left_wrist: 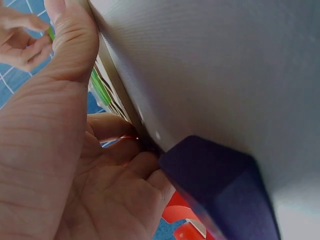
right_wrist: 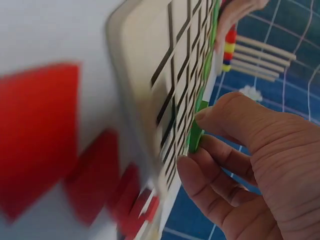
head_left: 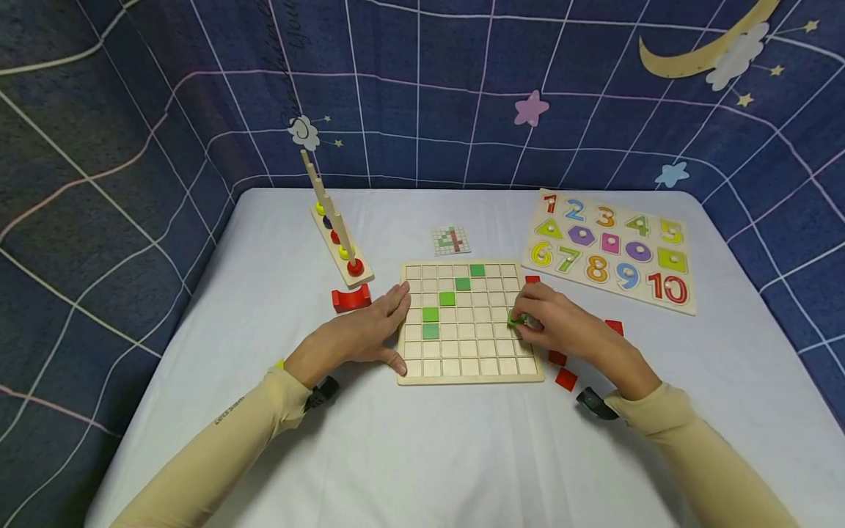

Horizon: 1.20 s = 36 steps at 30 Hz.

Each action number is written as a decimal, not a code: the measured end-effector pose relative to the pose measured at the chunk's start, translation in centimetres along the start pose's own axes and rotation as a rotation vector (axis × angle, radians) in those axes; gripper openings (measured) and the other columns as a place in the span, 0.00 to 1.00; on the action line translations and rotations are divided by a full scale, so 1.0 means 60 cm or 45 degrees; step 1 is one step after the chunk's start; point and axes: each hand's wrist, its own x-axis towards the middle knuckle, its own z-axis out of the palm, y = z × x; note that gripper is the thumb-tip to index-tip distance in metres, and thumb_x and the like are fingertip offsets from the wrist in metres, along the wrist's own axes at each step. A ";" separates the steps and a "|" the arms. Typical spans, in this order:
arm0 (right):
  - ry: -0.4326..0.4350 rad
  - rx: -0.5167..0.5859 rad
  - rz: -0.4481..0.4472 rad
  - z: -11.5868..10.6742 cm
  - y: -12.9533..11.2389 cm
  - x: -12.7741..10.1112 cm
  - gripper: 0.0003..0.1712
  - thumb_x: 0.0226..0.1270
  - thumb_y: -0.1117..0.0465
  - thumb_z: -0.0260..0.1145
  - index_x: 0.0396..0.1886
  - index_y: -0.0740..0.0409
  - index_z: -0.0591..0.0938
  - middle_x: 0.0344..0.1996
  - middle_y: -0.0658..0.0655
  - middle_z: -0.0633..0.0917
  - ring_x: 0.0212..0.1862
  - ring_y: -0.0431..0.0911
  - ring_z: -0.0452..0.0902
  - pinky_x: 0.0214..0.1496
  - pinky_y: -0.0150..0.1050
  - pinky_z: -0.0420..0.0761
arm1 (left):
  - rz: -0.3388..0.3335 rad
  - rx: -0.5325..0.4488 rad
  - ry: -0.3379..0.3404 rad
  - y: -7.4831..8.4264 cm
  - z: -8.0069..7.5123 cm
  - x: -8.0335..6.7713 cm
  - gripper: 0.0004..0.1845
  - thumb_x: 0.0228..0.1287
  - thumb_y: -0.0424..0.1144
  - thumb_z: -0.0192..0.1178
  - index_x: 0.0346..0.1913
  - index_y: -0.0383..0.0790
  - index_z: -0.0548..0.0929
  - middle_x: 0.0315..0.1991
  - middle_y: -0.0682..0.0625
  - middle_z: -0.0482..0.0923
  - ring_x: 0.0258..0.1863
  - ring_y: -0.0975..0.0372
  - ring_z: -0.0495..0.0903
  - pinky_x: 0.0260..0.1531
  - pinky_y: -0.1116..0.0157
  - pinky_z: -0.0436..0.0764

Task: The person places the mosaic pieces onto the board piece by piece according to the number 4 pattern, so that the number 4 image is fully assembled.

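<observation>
The left hand (head_left: 366, 330) lay flat with straight fingers against the left edge of the square wooden grid board (head_left: 469, 374), thumb along its near corner. The right hand (head_left: 561, 323) pinched a small green square tile (head_left: 516, 320) between thumb and fingertips, over the board's right-hand column, about midway down. Left of the board stood a wooden peg rack with coloured beads (head_left: 338, 238) and a red arch-shaped block (head_left: 351, 298). On the board, five green square tiles (head_left: 446, 298) ran diagonally from lower left to upper right. Behind the board lay a small pattern card (head_left: 451, 240). Right of the board, flat red square tiles (head_left: 565, 378) lay on the white desk (head_left: 422, 455), and further right sat a wooden number puzzle board (head_left: 610, 249).
</observation>
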 end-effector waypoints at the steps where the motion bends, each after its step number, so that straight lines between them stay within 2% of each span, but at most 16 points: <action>1: 0.001 -0.007 -0.013 0.004 -0.002 0.005 0.08 0.62 0.73 0.77 0.37 0.60 0.88 0.39 0.57 0.82 0.39 0.45 0.76 0.39 0.35 0.83 | 0.001 -0.004 0.000 0.000 0.000 0.000 0.70 0.55 0.66 0.74 0.86 0.29 0.46 0.89 0.36 0.37 0.89 0.44 0.43 0.84 0.51 0.63; 13: -0.016 -0.008 -0.152 0.046 -0.040 0.061 0.06 0.65 0.71 0.75 0.34 0.59 0.85 0.42 0.57 0.83 0.45 0.47 0.76 0.44 0.38 0.83 | 0.007 0.009 0.000 -0.002 0.000 -0.001 0.71 0.55 0.67 0.74 0.86 0.29 0.46 0.89 0.35 0.37 0.89 0.44 0.43 0.84 0.51 0.62; 20: -0.096 -0.009 -0.199 0.065 -0.063 0.093 0.04 0.67 0.68 0.75 0.37 0.58 0.87 0.43 0.55 0.83 0.45 0.45 0.75 0.47 0.36 0.84 | 0.010 0.001 -0.005 -0.005 0.000 0.000 0.70 0.57 0.67 0.73 0.86 0.29 0.45 0.89 0.35 0.35 0.89 0.44 0.42 0.85 0.51 0.61; 24: -0.124 -0.017 -0.215 0.074 -0.067 0.101 0.03 0.69 0.68 0.74 0.38 0.59 0.87 0.43 0.55 0.84 0.46 0.45 0.75 0.48 0.35 0.83 | 0.016 0.002 -0.012 -0.006 0.001 0.002 0.70 0.57 0.67 0.73 0.86 0.29 0.45 0.89 0.35 0.35 0.89 0.44 0.42 0.85 0.51 0.61; 33: -0.067 0.041 -0.278 0.082 -0.068 0.107 0.03 0.69 0.71 0.74 0.35 0.60 0.89 0.41 0.55 0.86 0.46 0.46 0.77 0.52 0.38 0.83 | -0.010 -0.007 -0.028 -0.005 -0.002 0.000 0.70 0.57 0.67 0.72 0.86 0.30 0.44 0.90 0.37 0.34 0.90 0.45 0.41 0.85 0.51 0.61; 36: -0.065 0.051 -0.259 0.084 -0.069 0.108 0.03 0.69 0.70 0.74 0.34 0.59 0.90 0.40 0.54 0.86 0.46 0.46 0.78 0.53 0.39 0.83 | -0.002 -0.010 -0.025 -0.006 -0.001 0.000 0.70 0.57 0.68 0.72 0.86 0.30 0.44 0.90 0.37 0.34 0.90 0.45 0.41 0.85 0.51 0.61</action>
